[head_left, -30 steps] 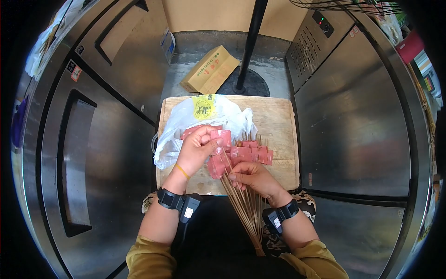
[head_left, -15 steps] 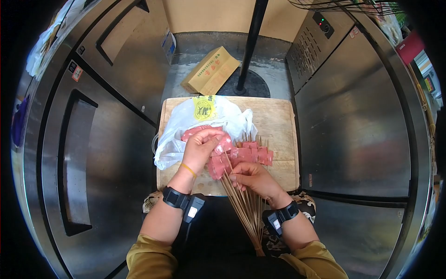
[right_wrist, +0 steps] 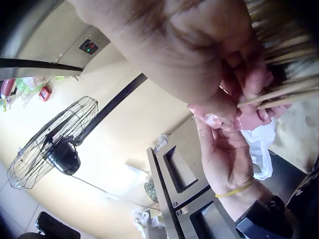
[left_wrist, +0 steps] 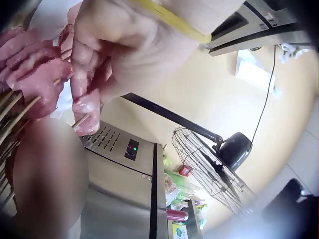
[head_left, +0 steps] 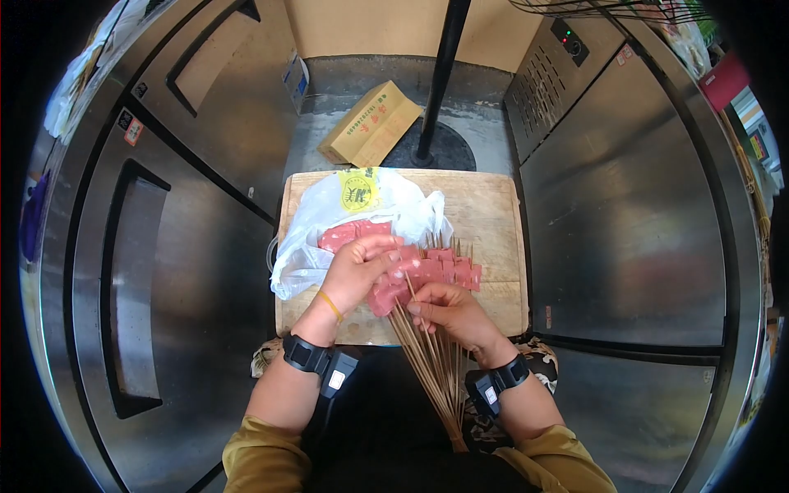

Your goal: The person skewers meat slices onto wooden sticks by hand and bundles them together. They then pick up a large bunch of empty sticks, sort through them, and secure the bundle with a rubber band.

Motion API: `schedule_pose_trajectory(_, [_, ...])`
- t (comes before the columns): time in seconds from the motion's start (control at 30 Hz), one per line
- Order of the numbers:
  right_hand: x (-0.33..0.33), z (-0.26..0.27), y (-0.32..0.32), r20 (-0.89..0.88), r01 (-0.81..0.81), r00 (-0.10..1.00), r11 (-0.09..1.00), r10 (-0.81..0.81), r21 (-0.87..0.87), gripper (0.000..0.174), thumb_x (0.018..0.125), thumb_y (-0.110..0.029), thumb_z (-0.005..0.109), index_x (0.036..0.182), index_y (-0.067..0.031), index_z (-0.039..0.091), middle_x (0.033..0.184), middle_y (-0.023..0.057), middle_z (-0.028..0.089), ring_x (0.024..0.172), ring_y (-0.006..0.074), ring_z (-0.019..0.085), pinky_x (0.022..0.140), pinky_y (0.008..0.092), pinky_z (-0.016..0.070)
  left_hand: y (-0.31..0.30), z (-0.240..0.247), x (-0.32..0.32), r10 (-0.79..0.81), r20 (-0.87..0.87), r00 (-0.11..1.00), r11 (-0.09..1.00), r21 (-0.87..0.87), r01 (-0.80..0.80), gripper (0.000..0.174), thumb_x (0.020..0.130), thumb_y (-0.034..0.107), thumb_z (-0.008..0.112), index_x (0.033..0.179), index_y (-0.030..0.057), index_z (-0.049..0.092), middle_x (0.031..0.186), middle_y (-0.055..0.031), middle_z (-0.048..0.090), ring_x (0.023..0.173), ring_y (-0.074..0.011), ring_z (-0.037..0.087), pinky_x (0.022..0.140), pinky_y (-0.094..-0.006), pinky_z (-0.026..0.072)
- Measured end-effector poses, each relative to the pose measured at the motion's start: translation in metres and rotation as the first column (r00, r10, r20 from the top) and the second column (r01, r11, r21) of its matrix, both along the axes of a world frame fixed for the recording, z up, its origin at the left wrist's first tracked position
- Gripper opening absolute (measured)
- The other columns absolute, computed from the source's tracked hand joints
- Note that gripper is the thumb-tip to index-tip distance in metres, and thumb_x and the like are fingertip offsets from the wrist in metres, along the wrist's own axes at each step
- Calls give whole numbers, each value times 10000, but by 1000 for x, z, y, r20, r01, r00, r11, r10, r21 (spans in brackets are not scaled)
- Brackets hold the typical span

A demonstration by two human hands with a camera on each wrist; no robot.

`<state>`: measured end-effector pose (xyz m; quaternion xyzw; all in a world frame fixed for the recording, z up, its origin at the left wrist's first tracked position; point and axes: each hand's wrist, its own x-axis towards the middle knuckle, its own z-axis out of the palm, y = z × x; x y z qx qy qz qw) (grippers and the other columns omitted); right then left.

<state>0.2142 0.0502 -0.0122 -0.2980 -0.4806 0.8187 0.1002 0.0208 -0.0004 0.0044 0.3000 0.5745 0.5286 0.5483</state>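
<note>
In the head view my left hand [head_left: 352, 275] pinches a thin pink meat slice [head_left: 404, 261] between thumb and fingers. My right hand [head_left: 456, 316] grips a thin wooden skewer [head_left: 411, 289] close to its upper end, which meets the slice. The left wrist view shows the skewer's tip against the meat slice [left_wrist: 88, 112]. Beneath and beside the hands lie several skewers [head_left: 431, 382] fanned out, their upper parts threaded with folded meat [head_left: 448, 269]. Behind my left hand, more meat [head_left: 352, 234] lies on a white plastic bag [head_left: 316, 218].
A wooden board [head_left: 485, 201] carries the bag and meat. Past its far edge, a cardboard box [head_left: 374, 123] and a black pole [head_left: 444, 82] stand on the floor. Steel cabinets [head_left: 629, 197] rise on both sides.
My left hand has brought the meat slice down and right, onto the skewer's upper end. The right hand has shifted only slightly and keeps its grip on the skewer.
</note>
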Motion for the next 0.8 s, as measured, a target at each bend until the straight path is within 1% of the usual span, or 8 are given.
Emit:
schedule_pose_trajectory(0.1, [0, 1, 1, 8, -20, 1000, 1000, 20, -10, 65, 879, -113, 609, 889, -51, 628, 735, -16, 606, 629, 40, 536, 568, 172, 431, 2, 0, 0, 53, 83, 995, 999, -1, -53, 216, 889, 89, 579, 1100, 41, 583, 920, -17, 648, 744, -42, 574, 624, -166, 445])
schedule_pose_trajectory(0.13, [-1, 2, 1, 23, -23, 999, 1000, 23, 2, 78, 880, -110, 606, 927, -53, 629, 740, -17, 607, 637, 38, 536, 574, 171, 429, 2, 0, 0, 64, 104, 992, 998, -5, -64, 209, 889, 86, 578, 1093, 42, 586, 923, -16, 647, 749, -44, 574, 624, -168, 446])
schedule_pose_trajectory(0.2, [-2, 5, 0, 53, -28, 998, 999, 26, 24, 134, 883, -105, 600, 1004, -56, 631, 750, -20, 608, 652, 34, 537, 584, 168, 425, 2, -1, 0, 85, 147, 985, 996, -14, -84, 196, 887, 81, 577, 1079, 43, 594, 927, -13, 643, 759, -48, 575, 625, -171, 448])
schedule_pose_trajectory(0.3, [-5, 16, -3, 55, -20, 998, 999, 17, 50, 264, 892, -98, 582, 1155, -70, 584, 754, -21, 604, 672, 34, 533, 597, 166, 416, 2, -3, -2, 51, 154, 987, 999, -19, -48, 190, 882, 78, 581, 1068, 44, 596, 955, -21, 640, 804, -62, 587, 657, -185, 468])
schedule_pose_trajectory(0.4, [-4, 13, -4, 33, -21, 999, 997, 19, 68, 356, 899, -77, 561, 1252, -96, 519, 791, -21, 600, 695, 31, 533, 593, 161, 412, 3, 2, 0, 107, 218, 970, 994, -60, -96, 179, 875, 78, 589, 1052, 49, 601, 959, -24, 641, 839, -76, 597, 693, -194, 478])
schedule_pose_trajectory(0.5, [-3, 11, -5, 22, -25, 999, 996, 23, 84, 403, 911, -83, 544, 1306, -93, 465, 763, -10, 597, 690, 44, 523, 621, 172, 410, 4, -5, -2, 140, 309, 941, 990, -68, -125, 170, 870, 76, 594, 1039, 61, 601, 960, -25, 641, 863, -88, 600, 718, -204, 482])
schedule_pose_trajectory(0.7, [-4, 10, -5, -9, -34, 999, 997, 35, 73, 418, 924, -78, 517, 1332, -93, 430, 765, -5, 582, 708, 53, 516, 642, 183, 411, 5, 4, -1, 188, 353, 917, 981, -105, -161, 135, 865, 58, 595, 999, 72, 593, 918, -10, 625, 846, -88, 592, 714, -216, 485])
schedule_pose_trajectory(0.8, [-5, 7, -6, -31, -33, 999, 997, 36, 73, 419, 925, -79, 513, 1336, -94, 429, 760, -5, 580, 710, 53, 517, 652, 182, 410, 7, 3, 2, 208, 368, 906, 977, -42, -208, 103, 864, 47, 594, 964, 71, 587, 893, -8, 623, 813, -78, 589, 697, -209, 481])
